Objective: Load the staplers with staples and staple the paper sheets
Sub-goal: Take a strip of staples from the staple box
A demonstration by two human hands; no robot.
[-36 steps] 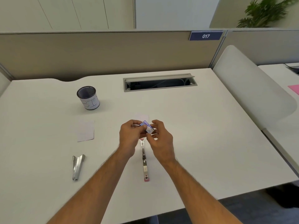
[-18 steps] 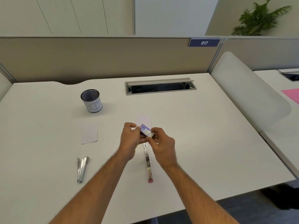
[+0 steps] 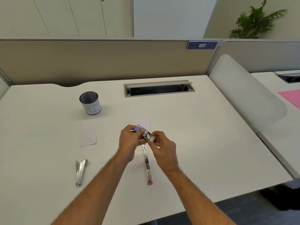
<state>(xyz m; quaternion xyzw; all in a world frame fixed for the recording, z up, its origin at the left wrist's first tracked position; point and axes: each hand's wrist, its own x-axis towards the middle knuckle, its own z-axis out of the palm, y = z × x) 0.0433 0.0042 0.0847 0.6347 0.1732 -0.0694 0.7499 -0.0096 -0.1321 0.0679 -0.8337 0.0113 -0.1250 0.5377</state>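
**Spill risk: staple box open in mid-air**

Left hand (image 3: 129, 142) grips the staple box (image 3: 140, 128) sleeve; right hand (image 3: 162, 147) pinches its drawn-out tray (image 3: 148, 136), above the opened pink-tipped stapler (image 3: 147, 166). Tilting or overpulling could scatter strips. Second stapler (image 3: 80, 171) and paper sheet (image 3: 88, 135) lie to the left.

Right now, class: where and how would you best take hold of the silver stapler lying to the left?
Probably grip the silver stapler from above, pinching its long sides near the closed near end. It lies flat on the desk, its arms splayed apart at the far end.
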